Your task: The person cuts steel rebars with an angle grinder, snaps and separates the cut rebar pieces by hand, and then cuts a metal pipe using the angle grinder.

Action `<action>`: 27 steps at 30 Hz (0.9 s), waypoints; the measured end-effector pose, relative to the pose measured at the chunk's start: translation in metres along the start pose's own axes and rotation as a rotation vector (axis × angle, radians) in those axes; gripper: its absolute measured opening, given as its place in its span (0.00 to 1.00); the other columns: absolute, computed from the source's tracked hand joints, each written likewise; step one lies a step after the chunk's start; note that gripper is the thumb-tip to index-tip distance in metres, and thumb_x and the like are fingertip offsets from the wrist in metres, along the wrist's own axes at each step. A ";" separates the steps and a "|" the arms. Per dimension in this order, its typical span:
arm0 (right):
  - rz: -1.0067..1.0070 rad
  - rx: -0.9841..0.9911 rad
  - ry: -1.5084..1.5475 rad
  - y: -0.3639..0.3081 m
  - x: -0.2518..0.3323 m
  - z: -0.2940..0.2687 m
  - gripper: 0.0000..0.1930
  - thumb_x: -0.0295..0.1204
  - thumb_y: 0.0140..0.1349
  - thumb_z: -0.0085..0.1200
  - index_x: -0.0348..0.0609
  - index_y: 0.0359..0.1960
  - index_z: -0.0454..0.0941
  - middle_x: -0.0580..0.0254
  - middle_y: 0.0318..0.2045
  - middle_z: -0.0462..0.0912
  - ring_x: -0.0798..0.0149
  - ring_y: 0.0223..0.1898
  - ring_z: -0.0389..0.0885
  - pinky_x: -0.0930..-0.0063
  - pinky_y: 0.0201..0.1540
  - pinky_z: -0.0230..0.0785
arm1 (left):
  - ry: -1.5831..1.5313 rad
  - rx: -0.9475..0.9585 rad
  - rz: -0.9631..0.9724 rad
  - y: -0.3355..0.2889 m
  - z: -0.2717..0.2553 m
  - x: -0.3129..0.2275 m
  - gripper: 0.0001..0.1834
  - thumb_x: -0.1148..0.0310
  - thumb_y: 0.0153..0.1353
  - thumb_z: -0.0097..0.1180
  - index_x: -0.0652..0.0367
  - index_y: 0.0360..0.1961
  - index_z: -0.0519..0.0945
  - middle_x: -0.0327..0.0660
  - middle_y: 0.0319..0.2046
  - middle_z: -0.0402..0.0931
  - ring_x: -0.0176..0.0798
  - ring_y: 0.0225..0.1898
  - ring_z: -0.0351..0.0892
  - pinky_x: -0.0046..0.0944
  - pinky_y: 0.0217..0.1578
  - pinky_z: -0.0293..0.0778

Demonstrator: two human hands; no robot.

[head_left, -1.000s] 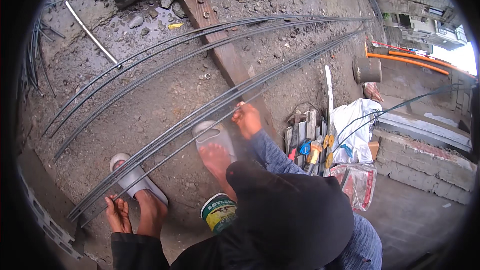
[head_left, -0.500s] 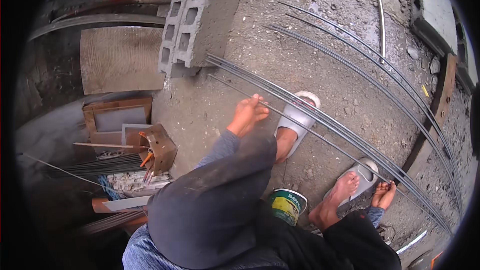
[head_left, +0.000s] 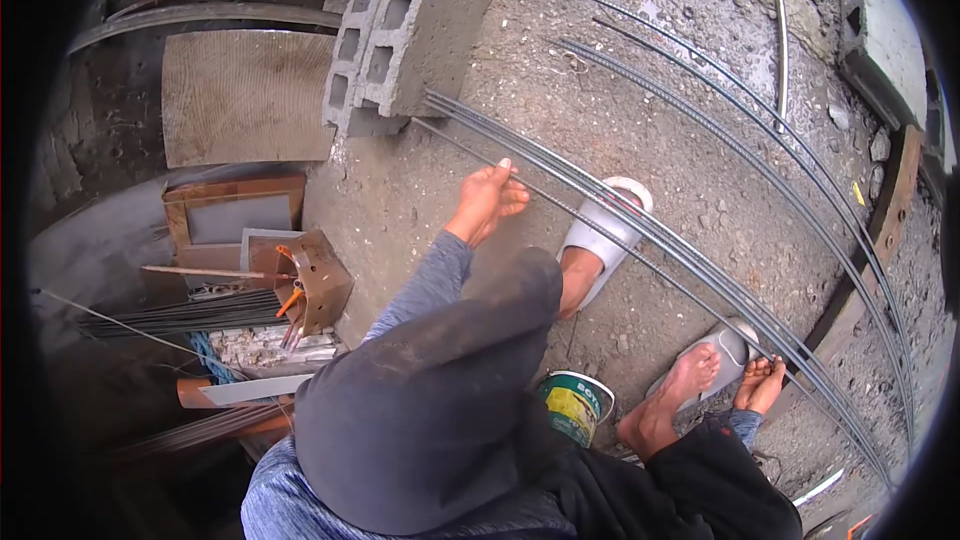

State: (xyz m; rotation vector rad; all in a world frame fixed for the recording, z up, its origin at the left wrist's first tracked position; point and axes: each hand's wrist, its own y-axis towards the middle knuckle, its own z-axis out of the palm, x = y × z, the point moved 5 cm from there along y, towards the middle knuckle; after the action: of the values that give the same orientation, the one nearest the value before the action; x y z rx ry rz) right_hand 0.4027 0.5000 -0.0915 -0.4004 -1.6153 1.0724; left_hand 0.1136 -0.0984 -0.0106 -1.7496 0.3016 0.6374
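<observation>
My left hand (head_left: 488,202) is closed, pinching a thin steel rod (head_left: 655,268) between thumb and fingers near its far-left end. Farther along, my right hand (head_left: 760,385) has its fingers closed on the same rod, close to my right slipper (head_left: 722,360). Just beyond it and nearly parallel runs a bundle of rebar (head_left: 700,262). The bundle's far end reaches the base of the grey hollow blocks (head_left: 440,35), and it passes over my left slipper (head_left: 592,245).
More long bars (head_left: 740,140) lie curved across the ground on the far right, beside a wooden beam (head_left: 850,300). A green paint bucket (head_left: 572,405) stands between my legs. Left are a plywood sheet (head_left: 250,100), a cardboard box (head_left: 325,280) with tools and stacked rods (head_left: 190,313).
The camera view has shifted slightly, moving the ground and blocks up in the picture. Both hands keep their grip on the rod, with little other visible movement.
</observation>
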 end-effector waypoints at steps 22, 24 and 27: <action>-0.054 0.100 -0.016 0.009 -0.004 0.002 0.11 0.37 0.74 0.57 0.43 0.46 0.78 0.63 0.37 0.86 0.75 0.32 0.83 0.85 0.32 0.75 | -0.041 0.095 -0.036 0.034 -0.002 -0.001 0.18 0.52 0.75 0.54 0.58 0.43 0.74 0.41 0.34 0.81 0.37 0.33 0.84 0.41 0.37 0.84; -0.068 0.110 -0.014 0.008 -0.008 0.005 0.11 0.37 0.74 0.58 0.43 0.45 0.78 0.63 0.36 0.86 0.76 0.32 0.82 0.85 0.32 0.75 | -0.054 0.082 -0.015 0.036 -0.007 -0.005 0.17 0.55 0.76 0.52 0.59 0.43 0.75 0.42 0.32 0.83 0.35 0.30 0.87 0.38 0.32 0.87; -0.068 0.116 0.005 0.007 -0.010 0.009 0.11 0.37 0.74 0.58 0.42 0.45 0.77 0.62 0.36 0.86 0.76 0.31 0.81 0.85 0.31 0.74 | -0.043 0.080 -0.027 0.036 -0.011 -0.005 0.16 0.55 0.76 0.53 0.59 0.43 0.75 0.42 0.32 0.83 0.35 0.29 0.87 0.38 0.32 0.87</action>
State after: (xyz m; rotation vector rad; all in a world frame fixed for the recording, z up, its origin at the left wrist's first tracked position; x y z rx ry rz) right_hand 0.3959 0.4928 -0.1029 -0.2689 -1.5433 1.1068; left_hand 0.0936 -0.1201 -0.0355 -1.6592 0.2701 0.6341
